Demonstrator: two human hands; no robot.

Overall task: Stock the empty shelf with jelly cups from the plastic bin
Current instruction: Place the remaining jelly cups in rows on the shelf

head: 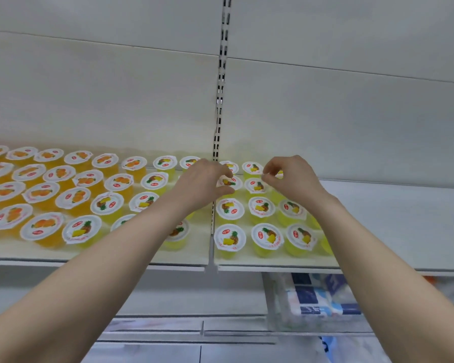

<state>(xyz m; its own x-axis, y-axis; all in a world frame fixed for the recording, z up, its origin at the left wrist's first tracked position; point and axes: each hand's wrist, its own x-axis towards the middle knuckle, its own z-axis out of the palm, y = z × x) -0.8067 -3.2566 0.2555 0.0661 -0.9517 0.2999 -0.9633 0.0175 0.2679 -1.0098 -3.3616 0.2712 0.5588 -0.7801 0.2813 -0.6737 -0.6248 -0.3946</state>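
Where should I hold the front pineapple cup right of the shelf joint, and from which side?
Probably the wall under the lid of the cup, from the front: it stands upright in the front row, neighbours close behind and right.

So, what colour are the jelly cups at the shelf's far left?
Orange; the jelly cups show best in the head view.

You see orange cups (47,243) at left under white lids (42,226) printed with orange fruit and a red oval; yellow cups (266,251) show pineapple on white lids. The shelf (404,218) is white, the upright (220,100) has black slots, and the packs (315,297) below are blue-and-white.
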